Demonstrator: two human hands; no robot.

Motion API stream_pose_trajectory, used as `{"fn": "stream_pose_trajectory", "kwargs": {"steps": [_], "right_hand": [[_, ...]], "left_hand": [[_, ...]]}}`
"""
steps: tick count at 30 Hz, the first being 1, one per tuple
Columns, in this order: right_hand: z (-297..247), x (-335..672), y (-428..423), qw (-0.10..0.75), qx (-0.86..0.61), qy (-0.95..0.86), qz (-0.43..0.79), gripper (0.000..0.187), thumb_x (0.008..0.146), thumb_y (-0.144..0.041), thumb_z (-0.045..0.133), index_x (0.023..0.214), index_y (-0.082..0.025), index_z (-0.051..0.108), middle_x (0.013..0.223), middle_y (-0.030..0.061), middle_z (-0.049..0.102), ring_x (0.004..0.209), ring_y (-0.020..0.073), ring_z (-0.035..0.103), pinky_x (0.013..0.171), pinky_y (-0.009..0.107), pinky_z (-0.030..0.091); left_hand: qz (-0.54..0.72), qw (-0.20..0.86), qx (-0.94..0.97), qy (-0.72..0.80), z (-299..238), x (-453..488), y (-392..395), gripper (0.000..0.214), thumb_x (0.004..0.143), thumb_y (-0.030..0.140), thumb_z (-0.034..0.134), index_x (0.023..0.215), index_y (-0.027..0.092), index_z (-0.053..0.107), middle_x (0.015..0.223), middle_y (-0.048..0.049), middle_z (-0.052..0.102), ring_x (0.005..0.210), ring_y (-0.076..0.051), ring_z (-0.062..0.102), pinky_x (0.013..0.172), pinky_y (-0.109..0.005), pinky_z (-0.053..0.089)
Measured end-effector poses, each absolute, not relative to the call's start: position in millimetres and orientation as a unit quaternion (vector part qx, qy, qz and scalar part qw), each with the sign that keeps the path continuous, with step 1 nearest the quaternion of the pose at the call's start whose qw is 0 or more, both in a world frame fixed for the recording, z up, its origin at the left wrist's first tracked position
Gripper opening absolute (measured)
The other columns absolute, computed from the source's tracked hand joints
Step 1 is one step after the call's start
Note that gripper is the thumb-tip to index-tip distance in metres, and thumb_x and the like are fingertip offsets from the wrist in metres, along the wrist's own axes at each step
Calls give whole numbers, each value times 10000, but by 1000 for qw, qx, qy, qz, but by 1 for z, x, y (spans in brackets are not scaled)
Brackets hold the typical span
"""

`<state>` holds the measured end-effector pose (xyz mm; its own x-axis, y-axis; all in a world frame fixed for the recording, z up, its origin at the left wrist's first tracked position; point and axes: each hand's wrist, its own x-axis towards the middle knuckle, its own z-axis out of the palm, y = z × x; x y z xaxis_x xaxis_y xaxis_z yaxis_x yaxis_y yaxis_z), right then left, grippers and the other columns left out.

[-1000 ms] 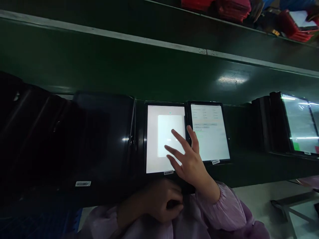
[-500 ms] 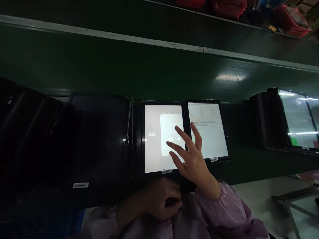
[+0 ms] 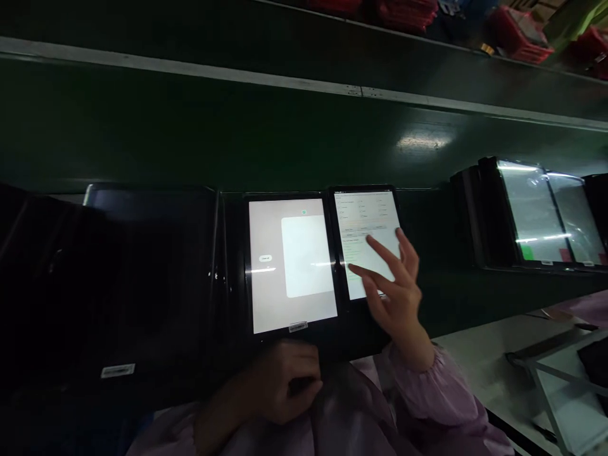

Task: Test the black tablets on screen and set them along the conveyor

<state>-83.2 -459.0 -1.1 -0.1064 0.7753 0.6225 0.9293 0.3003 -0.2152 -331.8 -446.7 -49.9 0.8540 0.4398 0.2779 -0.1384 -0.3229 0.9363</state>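
Two lit tablets lie side by side in front of me. The left tablet (image 3: 268, 294) shows a pale screen with a white card and a small oval button; a barcode label (image 3: 298, 327) sits at its lower edge. Text rows and green lines fill the screen of the right tablet (image 3: 354, 209). Over its lower part my right hand (image 3: 396, 291) hovers with fingers spread, holding nothing; whether a fingertip touches the glass I cannot tell. Below the left tablet, near the bench edge, my left hand (image 3: 289, 383) rests loosely curled, with nothing visible in it.
A large dark tablet-like panel (image 3: 156, 266) with a barcode label lies at left, beside dark stacked shapes. At right stand stacked tablets (image 3: 536, 209) with reflective screens. Red packets (image 3: 520, 38) lie on the shelf above the green bench (image 3: 237, 133). A metal-framed cart (image 3: 560, 392) stands at lower right.
My right hand has moved from between the two tablets onto the right tablet, uncovering the left screen. My left hand stays curled. The whole view has shifted, so things appear further left.
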Motion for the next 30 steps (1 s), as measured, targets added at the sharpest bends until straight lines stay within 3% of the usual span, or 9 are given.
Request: {"fn": "stream_pose_trajectory", "kwargs": {"steps": [5,9,15,19,24,27,30], "right_hand": [[2,-35,-497,348,-561,-743,-112,285,974,-86,626,904,-252,847,1405,34,762,1532,367,509,1142,569,555],[-7,-28,-511,315,-559,-763,-83,288,972,-107,615,905,-244,860,1390,61,768,1495,381,539,1124,564,562],[-16,-18,-496,310,-599,-727,-126,246,1057,-167,617,1102,-233,850,1552,76,654,1608,385,384,1188,579,501],[-13,-14,-492,334,-580,-735,-114,293,1057,-149,584,1134,-255,847,1547,52,657,1563,377,455,1164,573,529],[-10,-19,-497,345,-561,-745,-102,259,1025,-128,615,1041,-242,847,1464,67,710,1542,368,486,1109,531,575],[-7,-21,-501,339,-555,-754,-96,252,1013,-115,618,1005,-224,845,1415,86,733,1525,358,502,1093,504,589],[-5,-20,-504,334,-560,-753,-90,260,999,-116,613,996,-225,849,1383,92,748,1464,354,563,1058,498,615]], "left_hand": [[267,529,799,103,-45,-330,-447,267,972,103,479,737,230,471,628,19,592,579,-118,555,554,-222,404],[278,498,813,122,-43,-327,-449,263,972,83,462,755,229,490,624,21,606,553,-107,562,535,-208,409],[282,469,825,144,-39,-325,-453,266,974,79,447,764,233,503,610,19,608,529,-111,572,513,-207,420],[295,448,829,162,-37,-319,-453,266,960,53,451,773,234,505,623,22,619,517,-105,574,504,-201,427],[306,412,843,164,-32,-324,-456,253,966,46,453,815,236,524,641,34,623,527,-103,592,511,-207,448],[333,332,859,203,-28,-349,-460,203,979,104,485,953,243,630,738,6,698,725,-168,708,653,-257,560],[290,220,880,304,-26,-378,-462,316,985,194,537,1210,306,729,1093,-54,790,1176,-270,715,946,-378,610]]}}
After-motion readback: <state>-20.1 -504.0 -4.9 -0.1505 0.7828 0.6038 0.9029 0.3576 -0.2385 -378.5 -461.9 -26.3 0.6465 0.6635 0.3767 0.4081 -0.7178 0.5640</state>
